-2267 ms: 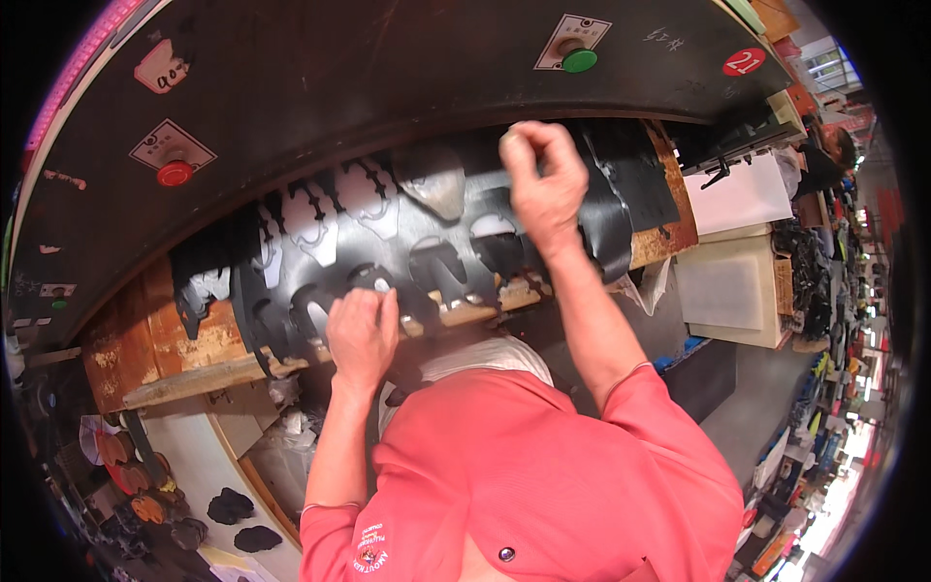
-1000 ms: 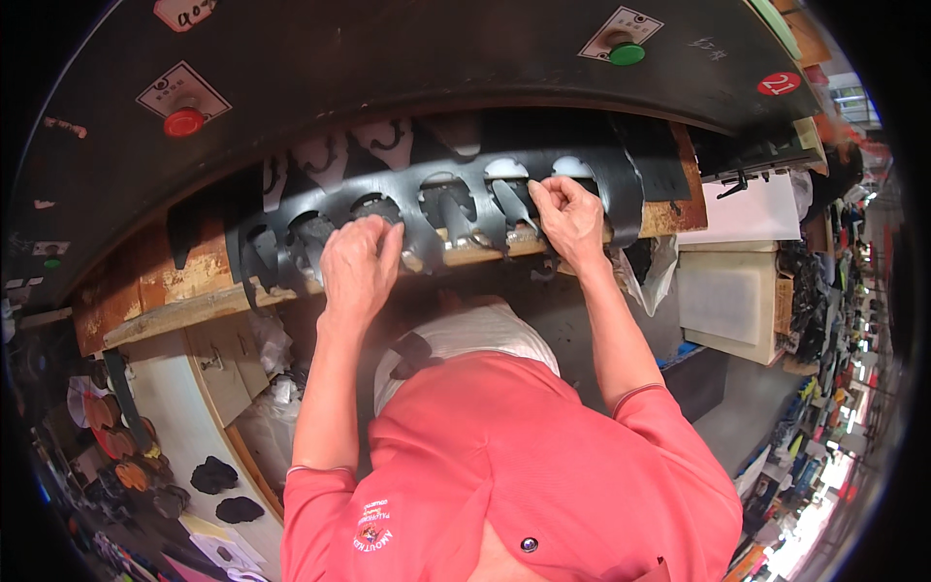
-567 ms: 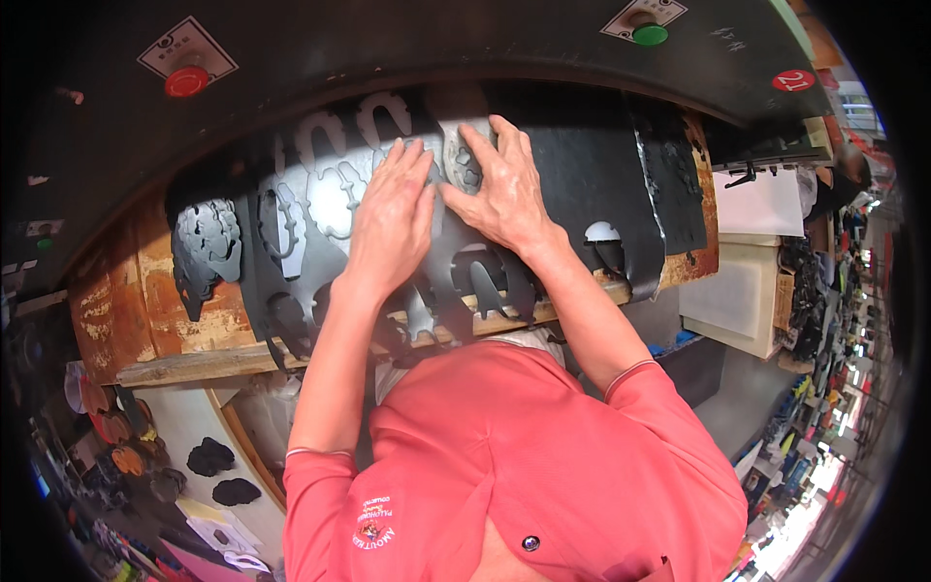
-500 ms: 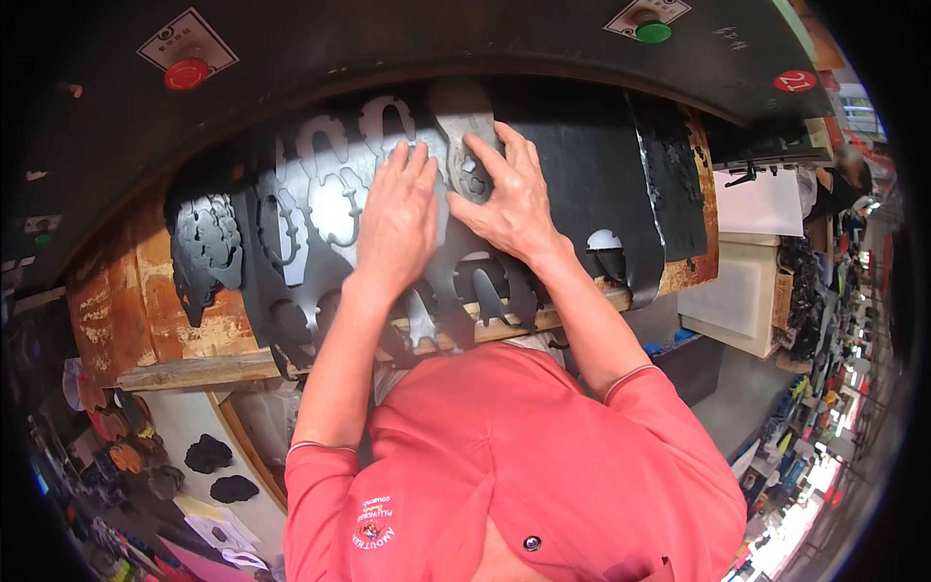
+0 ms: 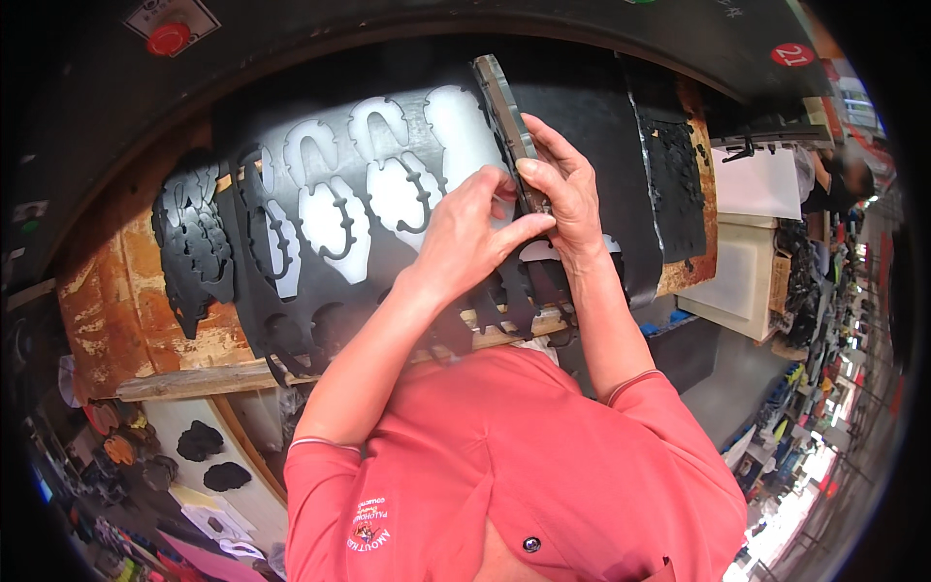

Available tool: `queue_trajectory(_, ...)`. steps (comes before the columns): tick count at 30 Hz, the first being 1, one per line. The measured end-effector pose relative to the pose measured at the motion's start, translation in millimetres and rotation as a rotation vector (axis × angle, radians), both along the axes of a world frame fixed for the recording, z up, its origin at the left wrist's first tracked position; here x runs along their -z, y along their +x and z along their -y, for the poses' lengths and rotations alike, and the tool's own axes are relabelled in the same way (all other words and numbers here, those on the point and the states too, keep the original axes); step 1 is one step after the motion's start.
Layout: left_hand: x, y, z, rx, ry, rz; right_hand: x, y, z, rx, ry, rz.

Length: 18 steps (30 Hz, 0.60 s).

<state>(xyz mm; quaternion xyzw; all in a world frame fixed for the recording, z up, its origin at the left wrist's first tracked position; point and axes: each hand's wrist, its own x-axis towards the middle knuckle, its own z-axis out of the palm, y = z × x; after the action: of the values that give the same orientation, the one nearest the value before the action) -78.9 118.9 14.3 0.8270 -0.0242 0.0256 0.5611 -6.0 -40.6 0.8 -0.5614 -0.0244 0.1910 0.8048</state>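
A sole-shaped metal cutting die (image 5: 506, 112) is lifted and tipped up on its side, its narrow edge facing me. My right hand (image 5: 570, 184) grips its lower part, thumb on the near side and fingers behind. At the die's lower end my left hand (image 5: 465, 228) has its fingers curled against the left face and its thumb stretched under the bottom. What lies inside the die is hidden. Below spreads a black sheet (image 5: 572, 102) with a row of cut-out openings. A sole-shaped opening (image 5: 458, 131) beside the die shows white underneath.
A dark machine beam with a red push button (image 5: 169, 39) crosses above the sheet. Black cut scraps (image 5: 199, 223) lie left on the worn brown board (image 5: 112, 310). A wooden strip (image 5: 194, 381) borders the near edge. A whitish box (image 5: 729, 276) stands at right.
The die, lying flat under my right hand before, is now raised and turned on its side. My left hand has left the sheet and moved right to the die. The white sole-shaped opening is uncovered.
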Motion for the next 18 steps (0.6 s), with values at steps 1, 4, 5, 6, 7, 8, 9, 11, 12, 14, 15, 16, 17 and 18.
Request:
queue_trajectory(1, 0, 3, 3, 0.001, -0.054, -0.04, 0, 1, 0, 0.0, 0.021, -0.016)
queue_trajectory(4, 3, 7, 7, 0.022, -0.274, -0.122, 1, 3, 1, 0.02, 0.064, -0.03)
queue_trajectory(5, 5, 7, 6, 0.03, -0.265, -0.131, 2, 3, 2, 0.015, 0.076, -0.02)
queue_trajectory(6, 6, 6, 4, 0.048, -0.255, -0.158, 3, 2, 2, 0.014, 0.082, -0.019)
queue_trajectory(7, 7, 5, 2, 0.055, -0.256, -0.177, 4, 3, 2, 0.009, 0.082, -0.025)
queue_trajectory(8, 8, 4, 1, 0.069, -0.238, -0.11, 5, 3, 3, 0.005, 0.095, -0.008)
queue_trajectory(9, 9, 2, 0, 0.066, -0.26, -0.176, 5, 3, 3, 0.008, 0.105, -0.021)
queue_trajectory(11, 10, 0, -3, 0.047, -0.339, -0.275, 6, 4, 5, 0.014, 0.125, -0.04)
queue_trajectory(12, 11, -1, -5, -0.017, -0.446, -0.278, 7, 5, 5, 0.011, 0.142, -0.052)
queue_trajectory(14, 12, -5, -13, -0.122, -0.494, -0.283, 8, 5, 5, 0.011, 0.169, -0.081)
queue_trajectory(15, 12, -8, -18, -0.184, -0.4, -0.29, 8, 4, 4, 0.001, 0.16, -0.055)
queue_trajectory(16, 12, -13, -25, -0.213, -0.321, -0.242, 9, 4, 4, 0.003, 0.146, -0.033)
queue_trajectory(17, 11, -19, -33, -0.247, -0.246, -0.191, 10, 3, 2, -0.003, 0.131, -0.011)
queue_trajectory(18, 11, -23, -41, -0.332, -0.303, -0.186, 11, 3, 1, 0.012, 0.09, 0.011)
